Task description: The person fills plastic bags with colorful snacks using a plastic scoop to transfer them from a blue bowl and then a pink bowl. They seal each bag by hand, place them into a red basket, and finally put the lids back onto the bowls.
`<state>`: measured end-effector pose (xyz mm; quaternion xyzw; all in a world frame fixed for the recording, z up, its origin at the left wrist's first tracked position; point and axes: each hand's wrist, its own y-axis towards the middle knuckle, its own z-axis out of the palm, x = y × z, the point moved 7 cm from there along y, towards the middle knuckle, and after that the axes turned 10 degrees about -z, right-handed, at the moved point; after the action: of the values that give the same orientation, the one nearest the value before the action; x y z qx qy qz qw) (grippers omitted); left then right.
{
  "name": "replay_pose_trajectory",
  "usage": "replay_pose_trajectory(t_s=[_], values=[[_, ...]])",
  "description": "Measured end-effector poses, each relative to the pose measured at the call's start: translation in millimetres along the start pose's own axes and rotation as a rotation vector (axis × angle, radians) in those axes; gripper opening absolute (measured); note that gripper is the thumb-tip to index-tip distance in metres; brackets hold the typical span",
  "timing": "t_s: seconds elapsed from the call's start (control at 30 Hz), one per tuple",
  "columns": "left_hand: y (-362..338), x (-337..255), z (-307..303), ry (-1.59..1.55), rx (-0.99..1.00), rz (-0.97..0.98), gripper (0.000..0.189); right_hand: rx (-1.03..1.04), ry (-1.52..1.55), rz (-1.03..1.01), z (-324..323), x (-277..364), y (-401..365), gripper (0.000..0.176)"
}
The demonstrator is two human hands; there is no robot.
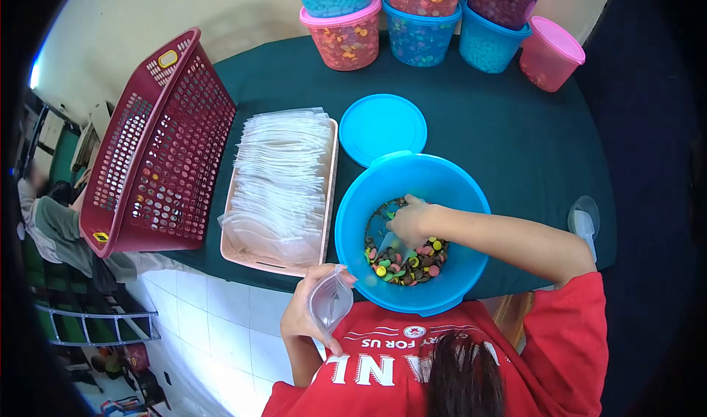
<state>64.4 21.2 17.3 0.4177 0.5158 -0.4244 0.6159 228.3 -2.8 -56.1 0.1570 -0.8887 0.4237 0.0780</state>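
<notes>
My left hand [303, 308] is closed on the edge of a clear plastic pouch [331, 304], whose mouth gapes. It holds the pouch in front of the red shirt, just left of a large blue tub [471, 196]. Inside that tub, my right hand [414, 222] is lowered with bent fingers around what looks like a translucent scoop [392, 245], partly hidden by the hand and the contents. Colourful button-shaped candies [417, 264], brown, pink, yellow and green, cover the tub's bottom. A round blue lid [383, 130] lies flat behind the tub.
A pale pink tray [230, 246] packed with clear pouches [283, 174] stands left of the tub. Beyond it is a tall maroon basket [166, 159]. Stacked tubs [421, 38] line the back of the green-covered table [508, 133]. A clear dish-shaped item [585, 222] lies at right.
</notes>
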Motion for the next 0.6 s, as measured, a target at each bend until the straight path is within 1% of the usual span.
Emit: replay_pose_trajectory(t_s=[0.07,0.1,0.17,0.3,0.37,0.4,0.47,0.5,0.57,0.6], values=[[0.7,0.3,-0.8,-0.001,-0.004,-0.005,0.118,0.055,0.02,-0.044,3.8,-0.7,4.2,0.045],[2.9,-0.3,-3.8,0.013,-0.001,0.005,0.118,0.04,0.012,-0.039,2.4,-2.5,7.9,0.045],[3.6,-2.9,-1.9,0.054,0.013,0.011,0.119,-0.099,0.011,-0.051,0.6,1.9,10.5,0.022],[0.2,-1.3,-2.6,-0.029,-0.011,-0.012,0.121,-0.143,0.003,-0.088,2.9,11.2,19.9,0.023],[-1.2,-2.6,-0.4,0.166,-0.018,-0.057,0.125,-0.083,0.109,-0.052,5.0,5.7,17.5,0.024],[-2.6,-4.4,0.8,0.166,-0.022,-0.057,0.125,-0.082,0.106,-0.056,2.4,5.4,13.7,0.024],[-4.6,-6.7,1.9,0.028,-0.029,-0.058,0.125,-0.04,0.203,-0.079,1.6,4.4,1.6,0.026],[-6.6,-7.5,0.3,0.032,-0.03,-0.054,0.125,-0.043,0.199,-0.078,-1.1,1.4,-1.9,0.026],[-17.6,-20.8,-7.9,-0.011,-0.113,0.145,0.123,-0.028,0.294,-0.129,-3.2,-1.1,-10.2,0.026],[-24.0,-29.2,-9.3,-0.037,-0.211,0.161,0.118,-0.027,0.287,-0.127,-4.2,-3.6,-16.9,0.026]])
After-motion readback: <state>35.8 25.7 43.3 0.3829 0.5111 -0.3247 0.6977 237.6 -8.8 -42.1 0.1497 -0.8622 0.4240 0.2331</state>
